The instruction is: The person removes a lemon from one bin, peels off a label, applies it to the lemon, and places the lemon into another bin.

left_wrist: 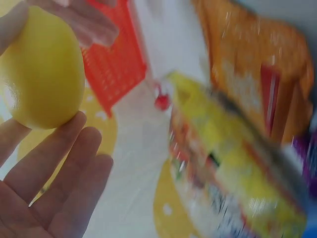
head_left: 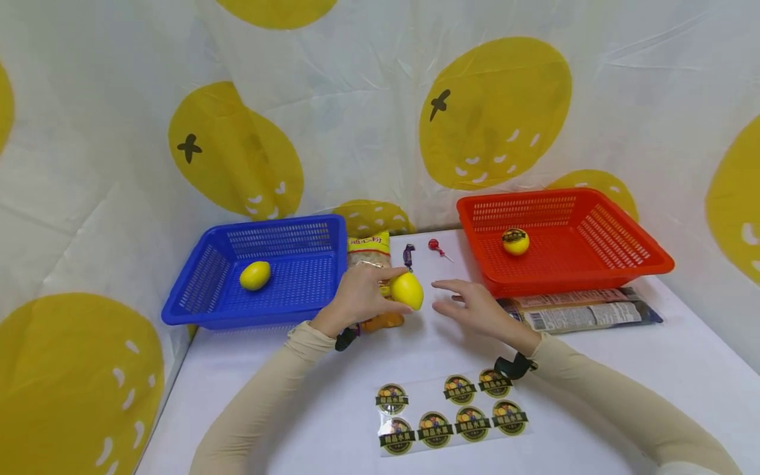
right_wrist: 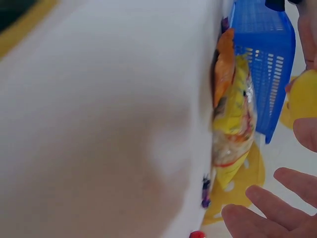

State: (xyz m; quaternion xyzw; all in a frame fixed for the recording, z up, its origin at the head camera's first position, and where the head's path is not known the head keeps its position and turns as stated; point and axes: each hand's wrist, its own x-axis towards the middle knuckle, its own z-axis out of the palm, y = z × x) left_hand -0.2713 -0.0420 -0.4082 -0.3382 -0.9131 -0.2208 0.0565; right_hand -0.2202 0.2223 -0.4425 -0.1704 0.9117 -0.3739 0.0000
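A yellow lemon is pinched between the thumb and fingers of my left hand, raised over the middle of the table. The left wrist view shows the same lemon with a smooth bare side. Just to the right is my right hand, its fingers extended toward the lemon with nothing in them. On the table nearer to me lies a clear sheet of round dark stickers, several still on it and one spot in its upper row bare.
At left, a blue basket holds one lemon. A red basket at right holds a stickered lemon. Behind my left hand are a yellow food bag, a purple candy and a lollipop. Flat packets lie by the red basket.
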